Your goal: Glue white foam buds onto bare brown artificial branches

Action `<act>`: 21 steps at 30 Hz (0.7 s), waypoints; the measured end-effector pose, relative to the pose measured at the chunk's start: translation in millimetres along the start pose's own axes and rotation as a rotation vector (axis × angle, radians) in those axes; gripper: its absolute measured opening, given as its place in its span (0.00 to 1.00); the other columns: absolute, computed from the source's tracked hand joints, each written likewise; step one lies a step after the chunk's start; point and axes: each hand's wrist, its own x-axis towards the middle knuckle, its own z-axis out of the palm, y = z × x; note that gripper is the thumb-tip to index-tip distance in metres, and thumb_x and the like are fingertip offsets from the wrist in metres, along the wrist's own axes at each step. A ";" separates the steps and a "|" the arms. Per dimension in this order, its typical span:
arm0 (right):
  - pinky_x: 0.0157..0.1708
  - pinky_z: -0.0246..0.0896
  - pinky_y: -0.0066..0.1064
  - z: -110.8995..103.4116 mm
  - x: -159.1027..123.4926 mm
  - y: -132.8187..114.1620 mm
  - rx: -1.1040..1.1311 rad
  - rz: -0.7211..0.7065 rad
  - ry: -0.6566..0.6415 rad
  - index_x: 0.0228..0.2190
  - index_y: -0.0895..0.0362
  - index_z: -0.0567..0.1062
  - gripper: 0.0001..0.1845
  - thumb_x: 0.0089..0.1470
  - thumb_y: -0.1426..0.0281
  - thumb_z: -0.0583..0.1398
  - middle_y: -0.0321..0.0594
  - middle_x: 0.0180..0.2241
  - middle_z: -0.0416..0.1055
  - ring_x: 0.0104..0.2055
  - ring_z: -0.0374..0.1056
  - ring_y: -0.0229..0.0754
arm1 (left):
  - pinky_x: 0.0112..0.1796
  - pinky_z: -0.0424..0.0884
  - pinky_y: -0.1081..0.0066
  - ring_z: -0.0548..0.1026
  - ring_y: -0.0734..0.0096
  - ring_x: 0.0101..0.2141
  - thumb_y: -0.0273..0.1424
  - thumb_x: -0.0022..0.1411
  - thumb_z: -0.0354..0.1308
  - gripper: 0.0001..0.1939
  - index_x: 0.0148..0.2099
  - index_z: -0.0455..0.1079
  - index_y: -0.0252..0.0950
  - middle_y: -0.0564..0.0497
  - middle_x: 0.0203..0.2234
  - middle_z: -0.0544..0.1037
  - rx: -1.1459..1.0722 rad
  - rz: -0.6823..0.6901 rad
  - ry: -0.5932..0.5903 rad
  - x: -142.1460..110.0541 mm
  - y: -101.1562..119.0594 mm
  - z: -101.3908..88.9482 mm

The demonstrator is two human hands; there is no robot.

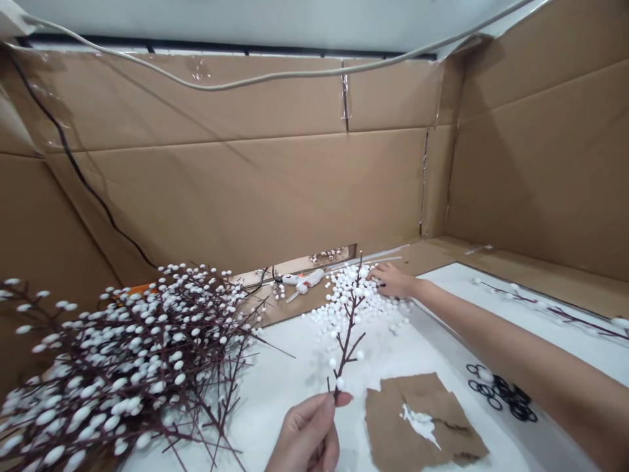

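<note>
My left hand (pixel 312 432) is closed, with thumb and fingers pinching the lower end of a dark brown artificial twig (pixel 350 321). The twig stands upright, with a few white balls on its lower side shoots and bare shoots above. At the back, my right hand (pixel 390 280) lies on the edge of a heap of small white foam balls (pixel 344 288); its fingers look apart, with the tips partly hidden among the balls. Below the twig's right side is a torn piece of brown cardboard (pixel 393 419) bearing a smear of white glue (pixel 420 425).
Many brown twigs with white balls (pixel 147 354) form a big pile at left. A white glue gun (pixel 304 280) lies behind the heap. Several black rings (pixel 506 396) lie under my right forearm. Another twig (pixel 555 309) rests far right. Cardboard walls (pixel 246 190) surround the table.
</note>
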 end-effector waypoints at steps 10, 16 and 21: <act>0.42 0.63 0.41 -4.1 -1.8 0.5 -0.002 -0.025 -0.051 0.44 0.57 0.68 0.14 0.57 0.67 0.54 0.44 0.47 0.65 0.44 0.65 0.43 | 0.15 0.32 0.73 0.45 0.84 0.07 0.55 0.33 0.62 0.33 0.33 0.71 0.31 0.62 0.01 0.55 0.076 -0.016 -0.104 12.6 -4.6 -8.5; 0.42 0.63 0.41 -2.4 -0.9 2.4 0.110 0.069 -0.068 0.45 0.57 0.67 0.15 0.57 0.67 0.55 0.44 0.47 0.65 0.44 0.65 0.43 | 0.14 0.34 0.75 0.45 0.85 0.09 0.54 0.36 0.62 0.30 0.33 0.71 0.32 0.61 0.04 0.57 0.056 0.001 -0.070 -3.6 4.3 2.6; 0.40 0.64 0.41 -1.4 -4.8 8.7 0.306 0.168 -0.088 0.46 0.59 0.66 0.16 0.56 0.67 0.55 0.44 0.46 0.66 0.42 0.66 0.43 | 0.14 0.35 0.75 0.46 0.84 0.08 0.53 0.37 0.62 0.29 0.32 0.72 0.32 0.61 0.04 0.57 0.069 0.003 -0.104 -0.6 1.8 -0.8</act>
